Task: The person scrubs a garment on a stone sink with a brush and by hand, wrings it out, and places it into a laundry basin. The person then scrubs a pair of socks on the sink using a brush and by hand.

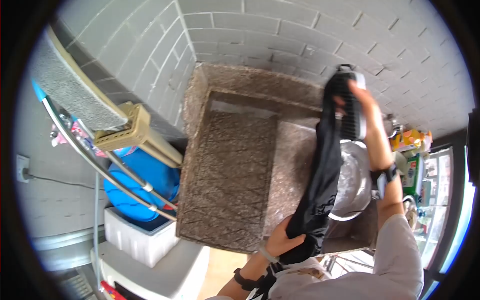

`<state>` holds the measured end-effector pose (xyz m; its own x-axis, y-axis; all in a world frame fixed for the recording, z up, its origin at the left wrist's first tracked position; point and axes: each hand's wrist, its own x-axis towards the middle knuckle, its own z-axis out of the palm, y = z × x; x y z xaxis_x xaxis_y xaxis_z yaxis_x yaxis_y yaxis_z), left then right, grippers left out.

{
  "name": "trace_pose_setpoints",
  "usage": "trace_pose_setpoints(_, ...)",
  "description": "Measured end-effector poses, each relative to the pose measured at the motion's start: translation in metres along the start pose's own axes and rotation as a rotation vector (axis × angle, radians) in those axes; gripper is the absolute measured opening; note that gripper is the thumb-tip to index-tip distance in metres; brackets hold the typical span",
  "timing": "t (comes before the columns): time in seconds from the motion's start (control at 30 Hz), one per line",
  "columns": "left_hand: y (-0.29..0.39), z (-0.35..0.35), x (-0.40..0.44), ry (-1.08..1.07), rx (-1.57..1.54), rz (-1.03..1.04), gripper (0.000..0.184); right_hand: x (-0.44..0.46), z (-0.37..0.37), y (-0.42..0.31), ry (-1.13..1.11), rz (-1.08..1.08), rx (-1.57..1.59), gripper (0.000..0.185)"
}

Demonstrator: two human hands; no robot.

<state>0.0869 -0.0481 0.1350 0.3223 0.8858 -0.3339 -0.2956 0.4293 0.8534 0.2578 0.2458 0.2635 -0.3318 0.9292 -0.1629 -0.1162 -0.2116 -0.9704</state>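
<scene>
A long black cloth item [317,185] stretches from near my body up over the right part of the stone sink; its exact kind does not show. My left hand [284,240] is closed around its lower end, thumb on top. At the upper end my right hand [369,107] grips what looks like a scrub brush [354,117], black and ridged with a pale grey edge. The brush lies against the cloth, and motion blurs the fingers there. Below my right hand is a clear basin [354,185], partly hidden by the cloth.
The speckled stone sink [235,240] has a deep washboard-like section on the left. A grey brick wall [280,35] rises behind. To the left are a blue tub [132,187], a white box [135,240] and a metal rail [95,155]. Several packets [411,172] stand near the window at right.
</scene>
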Motion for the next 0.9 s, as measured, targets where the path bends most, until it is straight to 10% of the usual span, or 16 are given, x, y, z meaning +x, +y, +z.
trace_pose_setpoints(0.07,-0.014,0.004,0.006,0.037,-0.259,-0.037,0.065,0.022,0.057,-0.003,0.186,0.02,-0.076,0.048)
trace_pose_setpoints(0.3,0.011,-0.102,-0.03,0.703,-0.18,-0.2,0.071,0.132,0.15,0.103,-0.443,0.189,-0.218,0.089)
trace_pose_setpoints(0.4,-0.026,-0.171,-0.066,0.98,1.037,-0.157,0.066,0.116,0.131,0.135,-0.362,0.1,-0.198,0.109)
trace_pose_setpoints(0.6,0.007,-0.114,-0.023,0.591,1.527,0.15,0.063,-0.01,-0.13,0.257,0.661,-0.03,-0.153,0.044)
trace_pose_setpoints(0.77,-0.027,-0.076,0.034,0.234,1.604,0.008,0.071,-0.176,-0.396,0.439,1.078,0.225,-0.781,0.069)
trace_pose_setpoints(0.8,-0.039,-0.078,0.042,0.255,1.605,0.011,0.066,-0.177,-0.351,0.392,1.206,0.488,-0.919,0.067)
trace_pose_setpoints(0.9,-0.05,-0.09,0.048,0.24,1.659,0.05,0.052,-0.197,-0.331,0.397,1.049,0.344,-1.26,0.067)
